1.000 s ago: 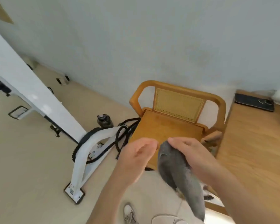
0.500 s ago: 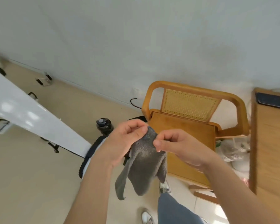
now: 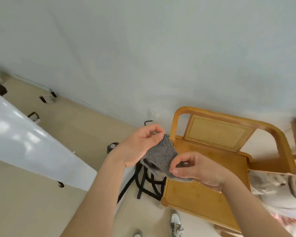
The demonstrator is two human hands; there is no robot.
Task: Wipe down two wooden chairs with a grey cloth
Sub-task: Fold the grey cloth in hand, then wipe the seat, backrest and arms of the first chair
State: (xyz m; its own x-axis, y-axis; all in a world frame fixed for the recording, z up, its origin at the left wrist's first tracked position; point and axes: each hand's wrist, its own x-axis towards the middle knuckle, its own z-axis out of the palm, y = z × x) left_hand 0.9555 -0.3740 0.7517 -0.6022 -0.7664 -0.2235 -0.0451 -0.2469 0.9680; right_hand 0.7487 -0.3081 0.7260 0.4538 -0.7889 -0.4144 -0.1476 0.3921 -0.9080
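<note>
Left hand (image 3: 140, 147): we pinch one end of the grey cloth (image 3: 161, 154). Right hand (image 3: 197, 170): we pinch the other end. Wooden chair (image 3: 212, 177): just beyond, untouched; wiping not begun, second chair unseen.

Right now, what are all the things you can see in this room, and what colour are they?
cloth: one, grey, held up between both hands, in front of the chair's left edge
chair: one, honey-coloured wood with a woven cane back panel, against the wall
ropes: several, black, on the floor left of the chair
bottle: one, dark, on the floor behind the left wrist
board: one, glossy white, slanting across the left
shoes: two, whitish, bottom edge
left hand: pinching the cloth's upper corner
right hand: pinching the cloth's lower edge
</note>
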